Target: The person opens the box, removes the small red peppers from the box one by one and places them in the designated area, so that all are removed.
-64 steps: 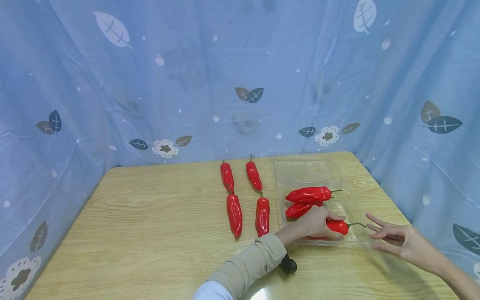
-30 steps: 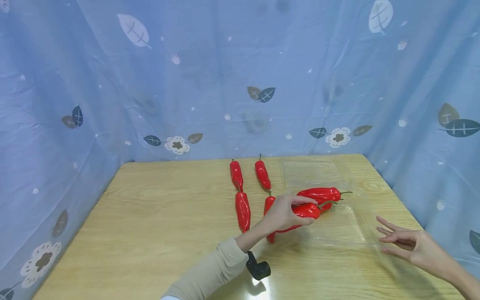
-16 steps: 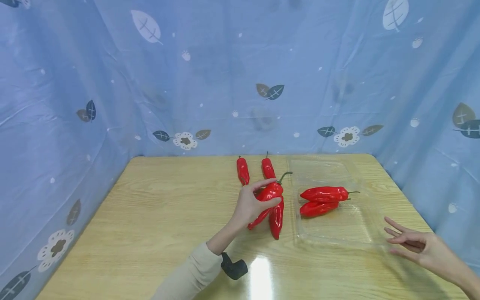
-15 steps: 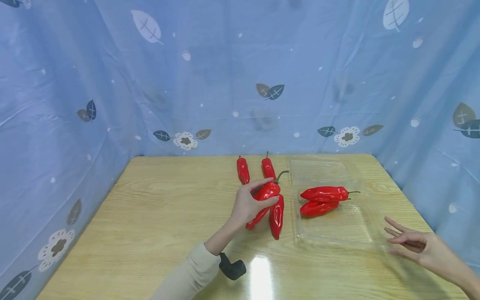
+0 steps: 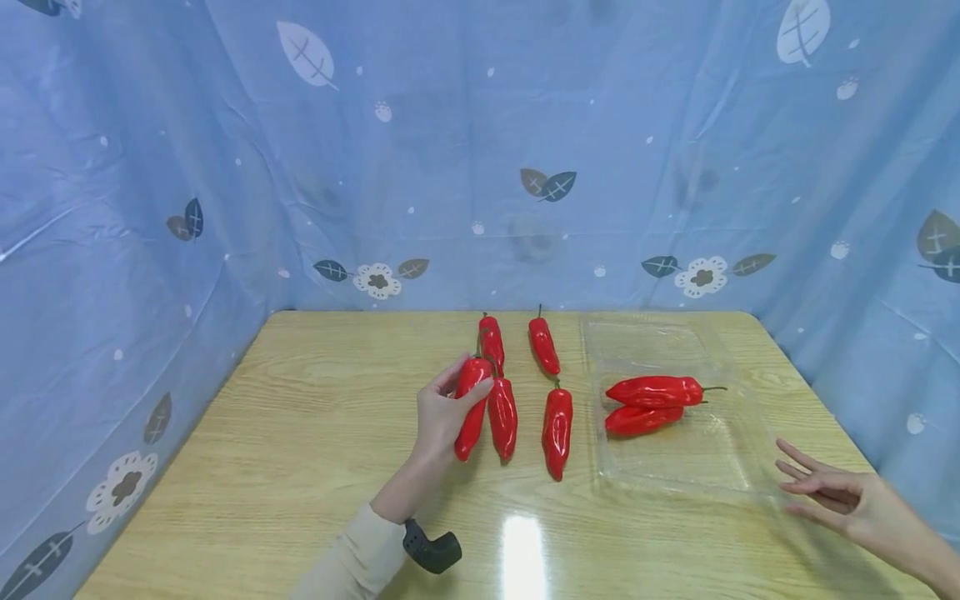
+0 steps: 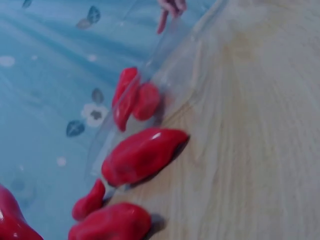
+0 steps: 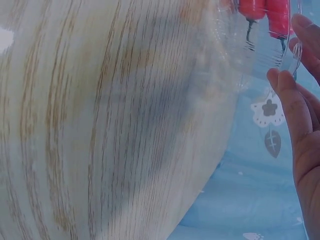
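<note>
My left hand (image 5: 442, 417) grips a red chili pepper (image 5: 471, 408) near its stem end, stem pointing away, beside the left column of peppers on the table. Just to its right lies another pepper (image 5: 503, 419), with one more (image 5: 491, 343) behind it. A second column holds a far pepper (image 5: 543, 345) and a near pepper (image 5: 557, 432). Two more peppers lie in the clear plastic container (image 5: 675, 482), the upper one (image 5: 656, 390) overlapping the lower one (image 5: 637, 421). At the container's right edge my right hand (image 5: 840, 498) is held with fingers loosely extended, nothing in them.
A wood-grain table (image 5: 322, 400) carries everything. A blue patterned curtain (image 5: 465, 150) hangs around its back and sides. The container's clear lid part (image 5: 637, 340) lies folded back behind it. A black wrist-worn device (image 5: 433, 550) sits under my left forearm.
My left hand has lifted a pepper out of the container and carried it left across the columns, turning its stem away from me. My right hand stays by the container. The view has shifted slightly.
</note>
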{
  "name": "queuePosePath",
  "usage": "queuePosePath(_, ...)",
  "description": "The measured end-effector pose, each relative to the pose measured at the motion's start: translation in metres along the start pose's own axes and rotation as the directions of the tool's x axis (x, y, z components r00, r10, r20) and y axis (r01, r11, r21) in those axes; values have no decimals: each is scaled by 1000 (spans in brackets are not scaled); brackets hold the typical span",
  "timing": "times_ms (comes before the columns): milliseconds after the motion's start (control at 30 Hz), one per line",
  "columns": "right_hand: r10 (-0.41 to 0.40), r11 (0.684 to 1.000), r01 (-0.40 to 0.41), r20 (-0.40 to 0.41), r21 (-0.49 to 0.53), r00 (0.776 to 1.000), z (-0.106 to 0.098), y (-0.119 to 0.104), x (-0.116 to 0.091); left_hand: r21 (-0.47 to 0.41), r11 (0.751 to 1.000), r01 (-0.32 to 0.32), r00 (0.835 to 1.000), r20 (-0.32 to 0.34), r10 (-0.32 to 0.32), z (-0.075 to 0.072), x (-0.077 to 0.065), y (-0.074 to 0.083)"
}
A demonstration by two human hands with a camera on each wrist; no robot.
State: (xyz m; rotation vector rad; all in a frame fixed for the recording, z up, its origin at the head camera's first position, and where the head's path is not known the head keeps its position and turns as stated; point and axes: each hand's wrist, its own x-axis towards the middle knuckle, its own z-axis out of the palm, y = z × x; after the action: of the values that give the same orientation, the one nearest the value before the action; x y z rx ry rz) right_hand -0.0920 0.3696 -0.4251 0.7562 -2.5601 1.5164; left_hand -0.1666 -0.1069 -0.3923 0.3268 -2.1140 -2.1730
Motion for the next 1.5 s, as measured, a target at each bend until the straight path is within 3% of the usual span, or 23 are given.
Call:
queuePosePath(133, -17, 1000, 17, 3, 2, 1000, 1, 1, 0, -23, 1000, 19, 997, -70, -21, -5, 18, 0)
queuePosePath(300, -22, 1000, 22, 3, 3, 1000, 1, 2, 0, -63, 998, -9, 990, -140, 0, -11, 44, 1)
queuePosePath(533, -13, 1000, 13, 0, 5, 1000, 1, 2, 0, -77, 994, -76, 983, -175, 62, -17, 82, 6)
queuePosePath(800, -37, 999, 37, 11, 2, 999, 0, -1, 0, -67, 994, -81, 979, -195, 67, -18, 118, 6)
queuePosePath(1133, -59, 998, 59, 30, -7, 998, 1, -2, -1, -94, 994, -51, 979, -199, 32, -16, 151, -17)
queuePosePath(1333, -74, 997, 75, 27, -36, 997, 2, -3, 0, 1, 1000, -11, 982, -189, 11, -16, 162, -35)
queuePosePath(1500, -74, 995, 76, 27, -58, 997, 2, -4, 1, 63, 998, -3, 979, -203, 16, -16, 164, -41)
